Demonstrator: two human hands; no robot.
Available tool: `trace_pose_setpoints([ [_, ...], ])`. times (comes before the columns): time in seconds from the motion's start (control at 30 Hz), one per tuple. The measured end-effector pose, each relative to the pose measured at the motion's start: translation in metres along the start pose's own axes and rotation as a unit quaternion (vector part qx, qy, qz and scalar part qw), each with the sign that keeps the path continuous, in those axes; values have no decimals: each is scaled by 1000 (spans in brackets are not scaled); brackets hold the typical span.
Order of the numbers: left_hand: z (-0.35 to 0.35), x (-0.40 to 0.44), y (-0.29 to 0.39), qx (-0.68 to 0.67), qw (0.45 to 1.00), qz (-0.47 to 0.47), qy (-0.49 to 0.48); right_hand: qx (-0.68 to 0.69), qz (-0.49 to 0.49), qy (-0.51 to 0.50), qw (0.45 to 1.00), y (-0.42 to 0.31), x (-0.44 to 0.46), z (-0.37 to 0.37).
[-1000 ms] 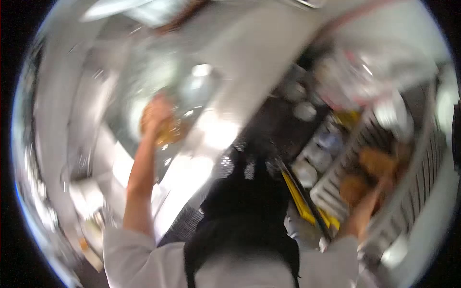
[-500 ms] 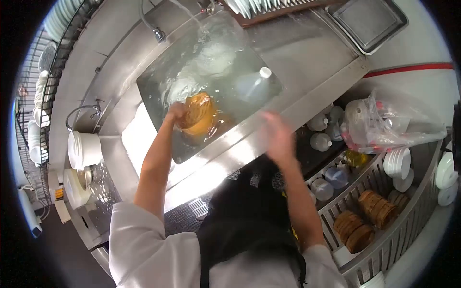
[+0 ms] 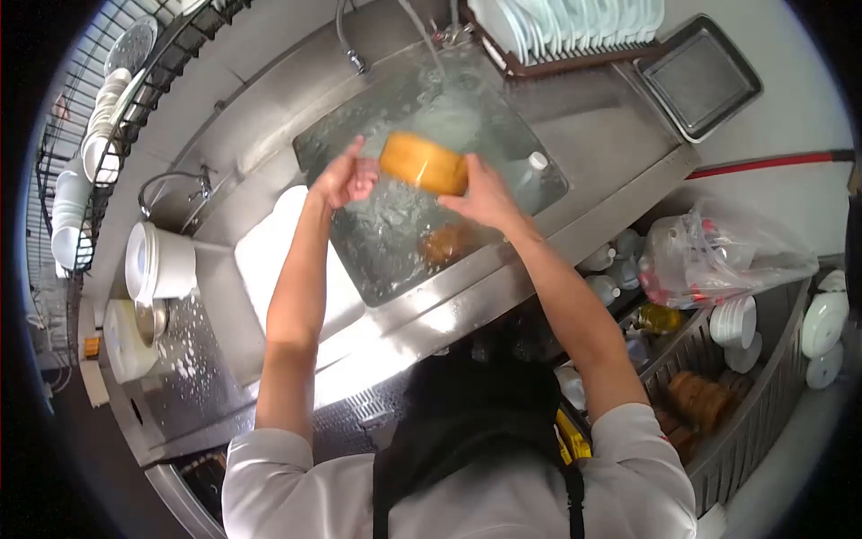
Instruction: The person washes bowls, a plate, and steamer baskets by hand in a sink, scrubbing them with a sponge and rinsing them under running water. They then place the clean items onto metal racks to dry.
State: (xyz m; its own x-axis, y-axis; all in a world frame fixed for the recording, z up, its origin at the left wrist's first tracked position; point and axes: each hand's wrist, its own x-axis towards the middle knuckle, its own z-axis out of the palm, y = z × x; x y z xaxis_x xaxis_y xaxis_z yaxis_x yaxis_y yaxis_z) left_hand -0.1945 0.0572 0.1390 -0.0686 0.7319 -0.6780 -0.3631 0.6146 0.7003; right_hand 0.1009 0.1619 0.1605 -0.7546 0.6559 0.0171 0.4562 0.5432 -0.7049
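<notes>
My right hand (image 3: 488, 191) grips the right side of a wet, round bamboo steamer basket (image 3: 420, 162), tilted on its side above the water. To its left, my left hand (image 3: 347, 177) is open with fingers apart, close to the basket but not on it. Both hands are over a steel sink (image 3: 305, 144) full of rippling water. Below the basket, another brown, round-looking thing (image 3: 446, 244) lies partly under the surface, its shape blurred by the water. A clear bottle with a white cap (image 3: 537, 162) stands in the sink's right corner.
A rack of white plates (image 3: 575, 31) and a dark tray (image 3: 700, 81) are at the back. White lidded buckets (image 3: 162, 262) stand left, under a wire shelf (image 3: 135, 108) of bowls. Bottles, a plastic bag (image 3: 709, 247) and more bamboo steamers (image 3: 700, 400) are at right.
The steamer basket has come up out of the water and moved right, from my left hand to my right hand. My left hand has let go and opened. The view has shifted slightly.
</notes>
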Motion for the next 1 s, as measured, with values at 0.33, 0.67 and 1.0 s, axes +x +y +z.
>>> trace_pose_setpoints([
  [0.33,159,46,21,-139,936,160,-281,623,211,50,752,41,-50,-48],
  [0.67,197,52,-30,417,869,231,-135,517,360,457,628,111,-279,-109],
  [1.0,148,0,-100,402,912,59,-56,280,384,862,178,213,-649,-142],
])
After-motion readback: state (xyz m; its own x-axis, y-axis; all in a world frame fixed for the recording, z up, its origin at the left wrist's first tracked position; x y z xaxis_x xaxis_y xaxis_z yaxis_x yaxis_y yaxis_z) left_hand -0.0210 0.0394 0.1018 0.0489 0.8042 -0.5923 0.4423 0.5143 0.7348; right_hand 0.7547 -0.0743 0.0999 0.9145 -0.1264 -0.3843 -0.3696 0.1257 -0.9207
